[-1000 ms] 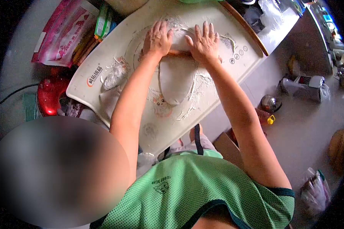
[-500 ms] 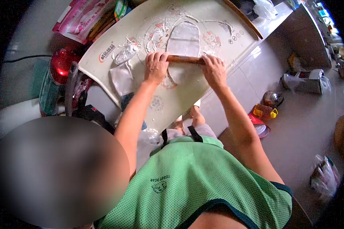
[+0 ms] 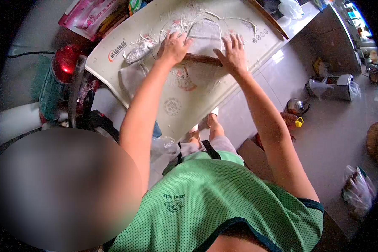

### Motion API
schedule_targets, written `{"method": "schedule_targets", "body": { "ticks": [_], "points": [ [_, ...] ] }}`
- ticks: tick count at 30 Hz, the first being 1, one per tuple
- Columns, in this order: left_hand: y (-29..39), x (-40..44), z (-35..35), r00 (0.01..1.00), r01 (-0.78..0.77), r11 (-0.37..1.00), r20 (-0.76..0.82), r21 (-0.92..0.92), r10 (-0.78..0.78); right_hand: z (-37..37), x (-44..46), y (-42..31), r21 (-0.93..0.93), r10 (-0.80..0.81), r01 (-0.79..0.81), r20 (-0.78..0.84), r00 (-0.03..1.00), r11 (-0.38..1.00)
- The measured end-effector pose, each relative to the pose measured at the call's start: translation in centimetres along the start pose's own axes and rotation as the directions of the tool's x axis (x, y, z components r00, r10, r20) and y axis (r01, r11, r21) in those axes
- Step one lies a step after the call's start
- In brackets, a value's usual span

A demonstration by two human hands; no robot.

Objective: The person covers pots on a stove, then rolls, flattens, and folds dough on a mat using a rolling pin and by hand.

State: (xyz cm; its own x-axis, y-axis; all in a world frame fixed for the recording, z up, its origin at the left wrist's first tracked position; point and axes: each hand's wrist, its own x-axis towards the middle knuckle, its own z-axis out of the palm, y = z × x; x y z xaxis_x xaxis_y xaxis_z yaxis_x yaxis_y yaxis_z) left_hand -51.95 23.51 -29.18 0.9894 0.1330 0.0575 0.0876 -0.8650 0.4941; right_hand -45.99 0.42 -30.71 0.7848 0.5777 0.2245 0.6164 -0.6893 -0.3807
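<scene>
Shining at the far left, a smooth red dome [image 3: 66,63] sits above a dull green cylinder [image 3: 50,94]. Just right of it lies a glossy pink bag [image 3: 88,19] with printing on it. Next comes the pale, smooth board [image 3: 197,101], curved along its far left side, with printed figures and dry white powder crusted in ragged streaks. Near its left corner rests a stubby, log-shaped piece [image 3: 139,51], rough with powder; just below it lies a soft-looking pale flap [image 3: 131,79], partly behind the forearm.

The left hand [image 3: 172,48] lies over the left end of a rolling pin [image 3: 201,59], its fingers stretched forward past the wood rather than curled round it. The pin is brown, slim and cylindrical, set crosswise on the board between the two hands. Beyond it spreads a thin, flat, pale sheet [image 3: 205,31], rounded at its far end and marked by a straight crosswise line; whether pin and sheet touch cannot be told. The right hand [image 3: 234,54] rests at the pin's right end, fingers extended and spread, thumb pointing inward.

Farther right, a dark wooden strip [image 3: 271,19] runs along the board's edge, near a crinkled white plastic bag [image 3: 290,8]. A rounded, shiny metal pot [image 3: 297,107] stands on the grey floor [image 3: 327,143].
</scene>
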Motion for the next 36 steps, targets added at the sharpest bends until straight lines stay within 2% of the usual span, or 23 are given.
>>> {"method": "schedule_targets", "body": {
  "ticks": [1,2,3,4,5,6,8,9,10,12,14,16,18,19,22,23,24,26,27,30,31,34,36],
  "points": [
    [0.5,-0.8,2.0,0.977,0.026,0.976,-0.211,0.216,0.02,1.3,-0.5,-0.6,-0.167,0.016,-0.026,-0.062,0.998,0.986],
    [0.0,-2.0,3.1,0.978,0.029,0.977,-0.208,0.211,0.015,2.2,-1.1,-0.9,-0.329,0.021,-0.061,-0.123,0.992,0.942],
    [0.4,-3.3,3.0,0.978,0.041,0.964,-0.21,0.264,0.016,1.8,-1.9,-1.5,-0.264,0.034,-0.05,-0.064,0.997,0.963],
    [0.4,-4.1,3.0,0.979,0.049,0.947,-0.204,0.317,0.018,0.9,-2.8,-2.6,-0.299,0.029,-0.043,-0.052,0.998,0.953],
    [-0.2,-5.3,3.8,0.959,0.013,0.957,-0.273,0.289,0.069,0.7,-4.0,-3.1,-0.278,0.024,-0.033,-0.034,0.999,0.96],
    [0.2,-6.7,4.0,0.96,0.018,0.958,-0.274,0.287,0.064,0.4,-4.7,-3.6,-0.256,0.011,-0.019,-0.03,0.999,0.966],
    [1.6,-10.0,2.9,0.956,0.034,0.952,-0.286,0.305,0.058,-0.2,-7.0,-4.8,-0.207,0.027,-0.01,0.079,0.996,0.978],
    [2.3,-11.8,2.5,0.955,0.032,0.951,-0.29,0.306,0.061,-0.3,-8.3,-4.8,-0.168,-0.029,0.039,0.061,0.998,0.985],
    [2.7,-13.3,2.0,0.955,0.003,0.956,-0.283,0.294,0.084,-0.8,-9.7,-5.1,-0.205,-0.072,0.089,0.088,0.993,0.975],
    [2.6,-14.1,1.7,0.955,-0.025,0.96,-0.276,0.279,0.105,-0.8,-11.1,-5.0,-0.109,-0.12,0.127,0.068,0.99,0.986],
    [2.1,-13.8,1.6,0.976,-0.019,0.957,-0.203,0.29,0.081,-1.1,-11.0,-4.5,-0.061,-0.12,0.124,0.067,0.991,0.99],
    [2.3,-12.4,1.0,0.973,-0.03,0.955,-0.211,0.296,0.095,-2.2,-9.7,-4.0,-0.016,-0.12,0.121,0.065,0.991,0.993],
    [2.6,-10.9,0.7,0.979,-0.064,0.966,-0.17,0.249,0.109,-3.3,-7.6,-3.2,-0.086,-0.054,0.062,0.095,0.994,0.994],
    [2.8,-9.5,1.0,0.969,-0.068,0.961,-0.212,0.266,0.128,-3.3,-6.4,-2.5,-0.105,-0.093,0.09,-0.021,0.995,0.99],
    [2.8,-4.9,2.8,0.957,-0.026,0.968,-0.273,0.25,0.096,-2.8,-2.3,-0.2,-0.16,-0.112,0.092,-0.124,0.986,0.983],
    [2.8,-3.9,3.3,0.959,-0.013,0.963,-0.271,0.27,0.089,-2.8,-1.2,0.2,-0.148,-0.021,0.021,0.004,1.0,0.989],
    [3.2,-3.2,3.6,0.959,-0.012,0.962,-0.271,0.271,0.088,-2.2,-0.7,0.6,-0.147,-0.022,0.022,0.004,1.0,0.989],
    [4.0,-3.1,4.4,0.932,0.09,0.963,-0.362,0.256,0.009,-0.4,-0.2,1.2,-0.271,-0.088,0.076,-0.032,0.996,0.96],
    [3.7,-2.9,4.5,0.954,0.096,0.958,-0.299,0.271,-0.011,-0.1,-0.2,0.6,-0.292,-0.017,0.031,0.05,0.999,0.956],
    [2.7,0.1,4.5,0.941,0.035,0.975,-0.336,0.22,0.042,0.2,0.9,-0.4,-0.185,0.063,-0.07,-0.043,0.997,0.98],
    [2.5,1.7,4.3,0.923,0.018,0.971,-0.377,0.239,0.075,0.3,2.3,0.2,-0.186,0.065,-0.071,-0.036,0.997,0.98],
    [1.7,7.3,4.3,0.933,0.039,0.953,-0.352,0.301,0.073,0.5,7.3,2.3,-0.266,0.03,-0.041,-0.048,0.998,0.963],
    [1.5,10.7,4.2,0.92,0.051,0.949,-0.384,0.311,0.076,0.7,10.4,3.9,-0.173,0.055,-0.059,-0.024,0.998,0.983]
  ]
}}
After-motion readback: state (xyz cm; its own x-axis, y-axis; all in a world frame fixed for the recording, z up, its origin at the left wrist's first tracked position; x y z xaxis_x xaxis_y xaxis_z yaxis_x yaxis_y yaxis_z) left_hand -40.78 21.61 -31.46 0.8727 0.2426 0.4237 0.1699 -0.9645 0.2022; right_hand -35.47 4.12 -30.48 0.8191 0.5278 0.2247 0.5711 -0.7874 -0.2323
